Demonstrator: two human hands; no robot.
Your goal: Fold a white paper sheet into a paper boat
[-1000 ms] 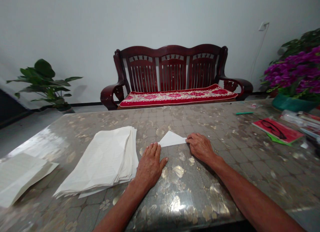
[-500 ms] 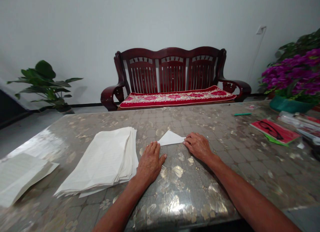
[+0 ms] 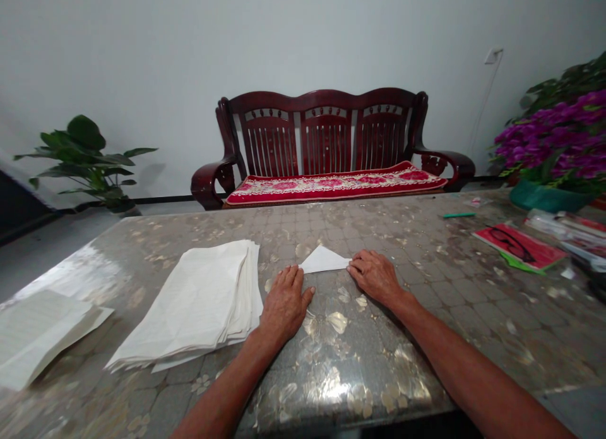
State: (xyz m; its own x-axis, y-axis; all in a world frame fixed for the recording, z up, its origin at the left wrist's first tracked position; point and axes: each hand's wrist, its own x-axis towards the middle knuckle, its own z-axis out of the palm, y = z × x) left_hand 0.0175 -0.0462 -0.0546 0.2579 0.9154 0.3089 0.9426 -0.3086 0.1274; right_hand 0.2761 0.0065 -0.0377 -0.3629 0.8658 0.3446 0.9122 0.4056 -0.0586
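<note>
A white sheet of paper folded into a low triangle [image 3: 324,260] lies flat on the patterned table, its peak pointing away from me. My left hand [image 3: 285,300] rests palm down with its fingertips on the left corner and its thumb spread to the side. At the opposite corner, my right hand [image 3: 375,273] has its fingers bent together on the paper's tip; the thumb is partly hidden. Close to my left forearm is a stack of white paper sheets [image 3: 189,300].
Loose folded paper [image 3: 42,335] lies at the table's left. On the right are a green pen [image 3: 459,215], a red booklet [image 3: 544,249] with glasses [image 3: 509,242] on it, and a teal flower pot [image 3: 544,198]. A wooden bench [image 3: 326,136] stands beyond the table [image 3: 360,369].
</note>
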